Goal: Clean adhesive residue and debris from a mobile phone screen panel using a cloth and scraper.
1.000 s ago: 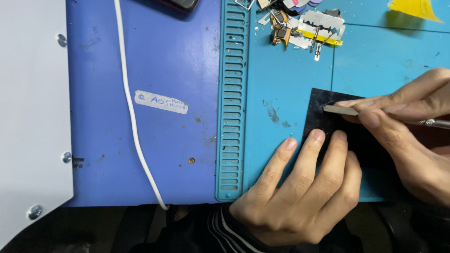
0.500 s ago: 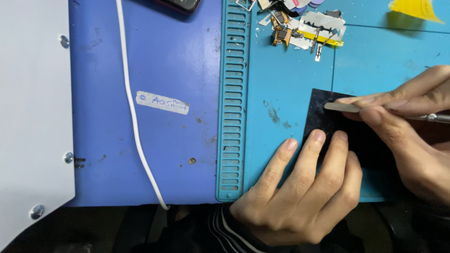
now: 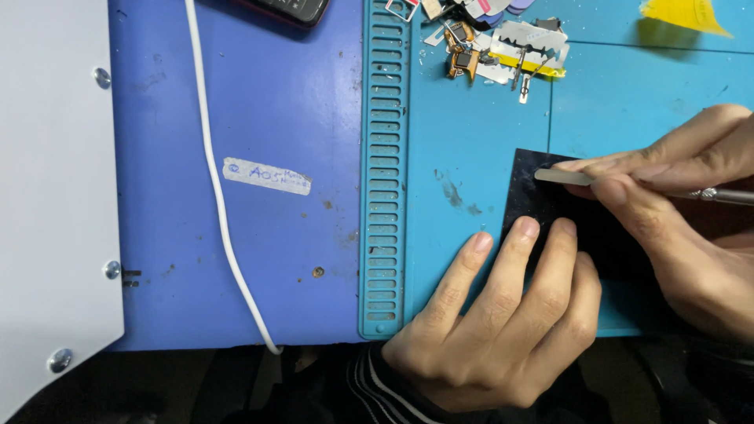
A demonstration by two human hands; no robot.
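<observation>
Head view shows your left hand [image 3: 503, 322] pressed flat, fingers extended and grasping nothing, with its fingertips [image 3: 525, 229] holding down the near edge of the black panel [image 3: 550, 206] that lies on the teal work mat [image 3: 463, 118]. Your right hand [image 3: 675, 204] is clenched around a slim metal blade tool [image 3: 561, 177], its flat tip resting on the panel's upper left area.
</observation>
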